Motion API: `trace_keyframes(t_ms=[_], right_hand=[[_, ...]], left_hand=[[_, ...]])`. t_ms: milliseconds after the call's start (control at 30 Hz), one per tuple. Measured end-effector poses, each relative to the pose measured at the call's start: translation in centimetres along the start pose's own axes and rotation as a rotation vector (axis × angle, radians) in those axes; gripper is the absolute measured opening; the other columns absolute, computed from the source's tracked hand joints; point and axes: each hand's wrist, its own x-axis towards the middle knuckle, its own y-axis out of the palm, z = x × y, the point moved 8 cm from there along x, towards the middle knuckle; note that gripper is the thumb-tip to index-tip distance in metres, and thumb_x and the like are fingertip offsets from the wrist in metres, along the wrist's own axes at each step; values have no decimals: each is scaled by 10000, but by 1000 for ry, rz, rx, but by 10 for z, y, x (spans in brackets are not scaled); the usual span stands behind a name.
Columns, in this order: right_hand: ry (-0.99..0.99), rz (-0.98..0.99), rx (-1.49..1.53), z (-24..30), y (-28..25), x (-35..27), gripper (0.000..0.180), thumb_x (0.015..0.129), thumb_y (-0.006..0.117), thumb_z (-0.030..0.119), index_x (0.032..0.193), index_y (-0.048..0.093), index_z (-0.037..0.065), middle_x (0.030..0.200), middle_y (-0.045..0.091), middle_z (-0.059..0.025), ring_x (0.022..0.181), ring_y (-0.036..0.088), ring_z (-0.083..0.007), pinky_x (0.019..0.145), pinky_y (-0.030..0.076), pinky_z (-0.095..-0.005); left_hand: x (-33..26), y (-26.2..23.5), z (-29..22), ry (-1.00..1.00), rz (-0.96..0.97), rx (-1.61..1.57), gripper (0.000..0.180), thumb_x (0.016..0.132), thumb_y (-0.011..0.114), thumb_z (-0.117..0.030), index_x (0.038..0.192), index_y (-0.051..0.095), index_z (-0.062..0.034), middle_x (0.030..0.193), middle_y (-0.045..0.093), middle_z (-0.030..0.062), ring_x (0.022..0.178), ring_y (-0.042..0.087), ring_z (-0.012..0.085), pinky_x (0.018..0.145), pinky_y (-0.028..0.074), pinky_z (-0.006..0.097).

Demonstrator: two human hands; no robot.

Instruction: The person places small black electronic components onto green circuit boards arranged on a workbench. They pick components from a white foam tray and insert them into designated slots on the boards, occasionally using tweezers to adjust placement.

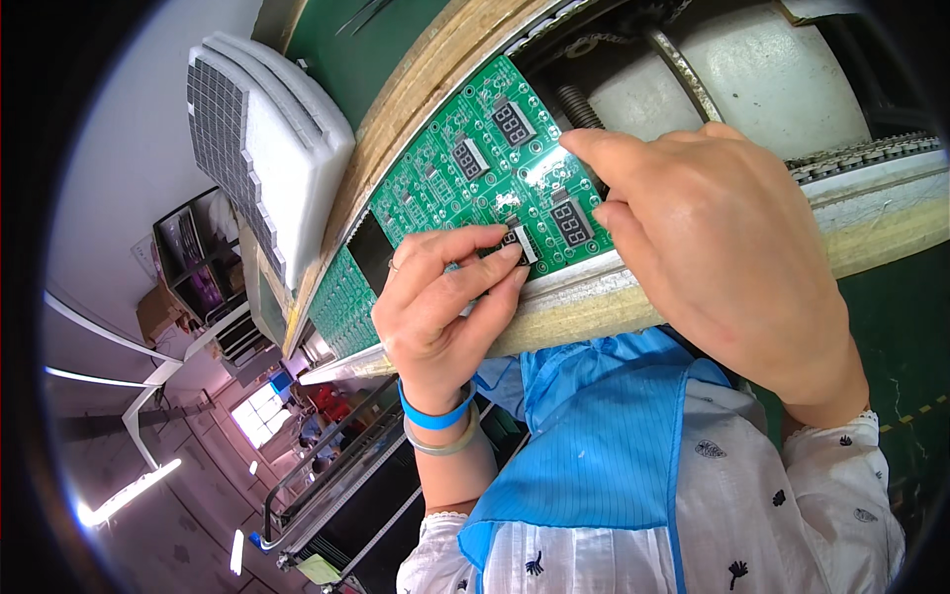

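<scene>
A green circuit board panel (pixel 465 193) lies across the conveyor rails in front of me, carrying several seven-segment displays, one of them (pixel 570 224) near its lower right corner. My left hand (pixel 445 287) pinches another seven-segment display (pixel 525 244) between thumb and fingers, at the panel's near edge; whether its pins sit in the board is hidden. Against the panel's right edge, my right hand (pixel 703 218) has its index fingertip and thumb apart, both at the edge, with the other fingers curled under. Nothing shows between them.
A second green board (pixel 341 307) lies further left between the rails. White foam trays (pixel 267 129) with dark grid rows of parts stand beyond the far rail. Chain and a threaded rod (pixel 579 104) run right of the panel. Tweezers (pixel 361 15) lie at the top.
</scene>
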Motion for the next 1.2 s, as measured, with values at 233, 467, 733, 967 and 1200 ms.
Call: trace_keyframes(t_ms=[233, 467, 733, 967, 1200], right_hand=[[3, -12, 5, 1, 0, 0, 341, 871, 689, 31, 1208, 679, -23, 750, 646, -153, 727, 619, -355, 732, 471, -454], [-28, -44, -40, 0, 2, -1, 334, 865, 701, 41, 1196, 689, 0, 730, 643, -144, 720, 620, -355, 721, 477, -460], [4, -35, -29, -3, 2, -2, 368, 861, 704, 44, 1229, 696, 34, 776, 674, -119, 740, 631, -339, 713, 491, -454], [39, -8, -32, -5, 3, -1, 381, 862, 699, 41, 1242, 697, 50, 791, 683, -104, 741, 633, -320, 706, 495, -444], [43, 12, -39, -4, 3, -1, 380, 863, 694, 40, 1243, 695, 49, 786, 680, -102, 733, 633, -312, 700, 494, -437]], left_hand=[[0, 0, -4, 0, -12, 43, 243, 684, 852, 26, 911, 789, -36, 975, 753, 98, 813, 670, 214, 719, 526, 325], [1, 1, -7, -1, -26, 65, 230, 687, 853, 16, 898, 782, -41, 970, 747, 90, 815, 667, 223, 723, 517, 332], [2, -1, -8, 5, -30, 43, 233, 683, 845, 15, 898, 783, -53, 960, 740, 83, 807, 658, 224, 713, 513, 327], [1, -1, -8, 12, -26, 41, 261, 677, 844, 67, 909, 767, -24, 979, 750, 119, 830, 661, 223, 695, 494, 315], [-5, 1, -5, 21, -80, 45, 246, 689, 855, 12, 914, 792, -66, 980, 743, 74, 729, 581, 186, 643, 469, 310]])
